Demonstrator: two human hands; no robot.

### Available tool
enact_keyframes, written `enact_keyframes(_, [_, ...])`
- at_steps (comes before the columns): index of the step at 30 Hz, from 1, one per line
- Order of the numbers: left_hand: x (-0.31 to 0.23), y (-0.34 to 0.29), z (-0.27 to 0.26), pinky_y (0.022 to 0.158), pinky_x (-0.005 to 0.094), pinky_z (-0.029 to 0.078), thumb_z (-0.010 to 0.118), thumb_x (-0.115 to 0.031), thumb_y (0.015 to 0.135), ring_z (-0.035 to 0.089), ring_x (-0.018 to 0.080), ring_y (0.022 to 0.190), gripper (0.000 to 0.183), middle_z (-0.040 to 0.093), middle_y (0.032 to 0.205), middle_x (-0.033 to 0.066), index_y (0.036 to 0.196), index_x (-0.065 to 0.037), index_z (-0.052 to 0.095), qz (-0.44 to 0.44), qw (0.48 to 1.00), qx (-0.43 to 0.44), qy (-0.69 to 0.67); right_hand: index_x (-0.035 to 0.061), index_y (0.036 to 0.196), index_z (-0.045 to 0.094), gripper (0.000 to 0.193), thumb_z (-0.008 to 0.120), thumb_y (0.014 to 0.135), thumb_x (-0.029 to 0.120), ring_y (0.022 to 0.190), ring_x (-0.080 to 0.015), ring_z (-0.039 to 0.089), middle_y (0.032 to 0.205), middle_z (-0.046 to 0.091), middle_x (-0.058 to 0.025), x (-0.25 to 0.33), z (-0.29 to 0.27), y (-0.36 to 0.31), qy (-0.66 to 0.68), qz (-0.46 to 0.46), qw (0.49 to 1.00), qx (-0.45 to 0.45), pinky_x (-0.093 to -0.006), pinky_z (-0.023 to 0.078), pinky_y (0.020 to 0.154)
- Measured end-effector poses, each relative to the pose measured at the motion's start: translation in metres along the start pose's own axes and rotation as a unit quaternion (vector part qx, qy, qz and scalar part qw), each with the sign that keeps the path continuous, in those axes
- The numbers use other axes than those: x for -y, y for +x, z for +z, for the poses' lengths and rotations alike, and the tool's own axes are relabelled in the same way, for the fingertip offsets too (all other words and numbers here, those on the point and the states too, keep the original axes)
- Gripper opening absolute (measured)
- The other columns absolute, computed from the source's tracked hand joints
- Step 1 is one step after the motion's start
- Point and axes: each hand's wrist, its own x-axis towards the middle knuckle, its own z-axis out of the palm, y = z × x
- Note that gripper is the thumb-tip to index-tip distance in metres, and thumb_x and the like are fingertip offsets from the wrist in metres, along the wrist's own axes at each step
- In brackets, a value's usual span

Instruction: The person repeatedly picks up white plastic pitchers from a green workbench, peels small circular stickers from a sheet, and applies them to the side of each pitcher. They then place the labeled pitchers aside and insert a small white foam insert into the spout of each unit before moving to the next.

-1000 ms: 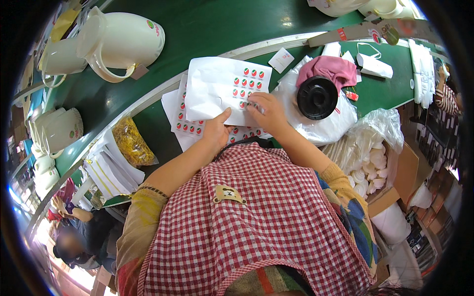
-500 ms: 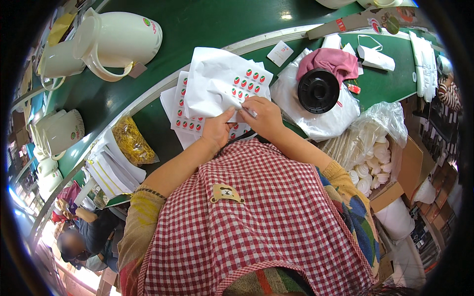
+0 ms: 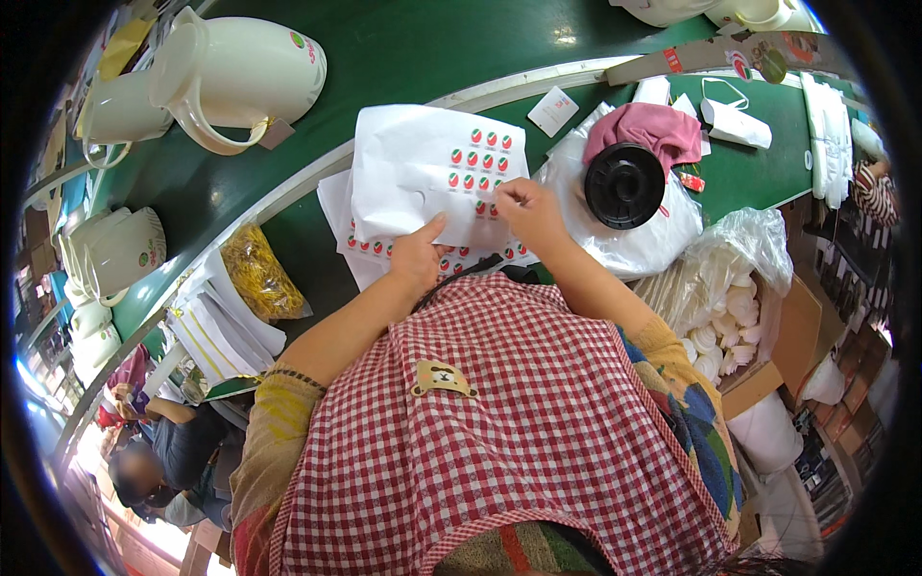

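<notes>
A white sheet of round red-and-green stickers (image 3: 403,173) is held up over a stack of similar sheets (image 3: 334,197). My left hand (image 3: 419,257) grips its lower edge, thumb on top. The sheet's left part is bare backing, and rows of stickers fill its right part. My right hand (image 3: 530,213) is closed in a pinch at the sheet's right side, beside the lowest stickers. Whatever lies between those fingertips is too small to make out. A round black plastic lid-like part (image 3: 624,185) rests to the right, on white plastic and near a pink cloth (image 3: 651,132).
Cream jugs (image 3: 240,72) lie on the green conveyor (image 3: 384,48) at the far left. A bag of yellow bits (image 3: 261,274) and folded papers (image 3: 216,331) sit left of my arm. A box of white parts (image 3: 735,322) stands at right. Another person (image 3: 178,461) is at lower left.
My right hand has moved away from my left hand, to the right along the sheet. The sheet has flattened and shifted slightly left and down, while my left hand keeps its hold.
</notes>
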Motion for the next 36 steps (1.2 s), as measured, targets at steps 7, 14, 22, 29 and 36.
enact_keyframes(7, [-0.037, -0.033, -0.037, 0.094, 0.034, 0.048, 0.068, -0.026, 0.088, 0.061, 0.0253, 0.109, 0.047, 0.063, 0.117, 0.0183, 0.123, 0.002, 0.056, -0.024, 0.846, 0.219, 0.485, -0.0023, 0.095, 0.068, 0.013, 0.063, 0.088, 0.008, 0.071, -0.0056, 0.059, 0.078, 0.066, -0.0006, 0.018, -0.034, 0.025, 0.128, 0.013, 0.99, -0.058, -0.019, 0.045, 0.063])
enact_keyframes(14, [-0.219, -0.037, -0.103, 0.077, 0.025, 0.043, 0.059, -0.019, 0.094, 0.052, 0.0091, 0.081, 0.025, 0.061, 0.097, 0.0012, 0.113, -0.004, 0.055, 0.613, 0.726, -0.176, 0.257, -0.0035, 0.097, 0.066, 0.013, 0.058, 0.091, 0.004, 0.08, -0.0112, 0.062, 0.086, 0.067, -0.0053, 0.022, -0.042, 0.029, 0.142, 0.029, 0.989, -0.029, -0.0234, 0.047, 0.075])
enact_keyframes(22, [-0.294, -0.016, -0.015, 0.074, 0.0306, 0.046, 0.05, -0.022, 0.1, 0.056, 0.0142, 0.074, 0.018, 0.058, 0.08, 0.0047, 0.102, -0.004, 0.053, 0.492, 0.849, 0.098, 0.166, -0.0011, 0.093, 0.065, 0.009, 0.059, 0.09, 0.004, 0.065, -0.0036, 0.052, 0.079, 0.064, -0.0007, 0.068, -0.013, 0.06, 0.082, -0.101, 0.991, -0.024, -0.0199, 0.043, 0.057])
enact_keyframes(29, [-0.32, 0.001, 0.062, 0.065, 0.0378, 0.044, 0.049, -0.022, 0.1, 0.047, 0.0162, 0.059, 0.016, 0.05, 0.068, 0.0033, 0.097, -0.006, 0.051, 0.377, 0.912, 0.145, -0.067, 0.0012, 0.102, 0.056, 0.011, 0.055, 0.091, -0.001, 0.09, -0.0202, 0.065, 0.11, 0.067, -0.0146, 0.153, 0.02, 0.112, 0.075, -0.326, 0.942, -0.025, -0.0305, 0.05, 0.08])
enact_keyframes(36, [-0.312, 0.019, 0.107, 0.069, 0.0383, 0.042, 0.046, -0.021, 0.101, 0.044, 0.0162, 0.062, 0.021, 0.049, 0.07, 0.0031, 0.086, -0.006, 0.051, 0.35, 0.92, 0.074, -0.158, 0.0076, 0.102, 0.056, 0.029, 0.066, 0.076, 0.002, 0.107, -0.0341, 0.056, 0.115, 0.061, -0.0137, 0.177, 0.05, 0.117, -0.207, -0.424, 0.881, 0.031, -0.0453, 0.042, 0.093])
